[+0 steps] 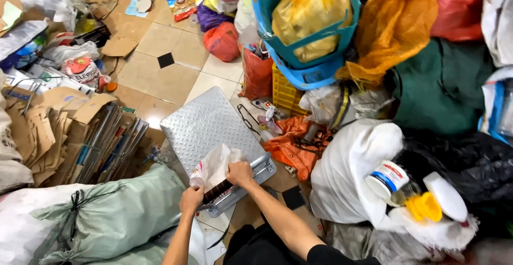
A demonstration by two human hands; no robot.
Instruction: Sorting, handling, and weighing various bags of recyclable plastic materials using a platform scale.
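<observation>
A metal platform scale (206, 126) with a diamond-plate top lies on the tiled floor. At its near edge my right hand (239, 173) grips the top of a white plastic bag (218, 164) resting on the scale. My left hand (191, 199) is closed on a dark ribbed bottle-like object (216, 191) that sticks out below the bag. A small clear bottle end (196, 180) shows beside the bag. Both arms reach in from the bottom of the view.
Flattened cardboard (64, 131) is stacked at left, a pale green woven sack (112, 217) lies in front of it. Stacked blue baskets (304, 35) with a yellow bag, orange netting (390, 24), an orange bag (291, 144) and a white sack of bottles (374, 185) crowd the right.
</observation>
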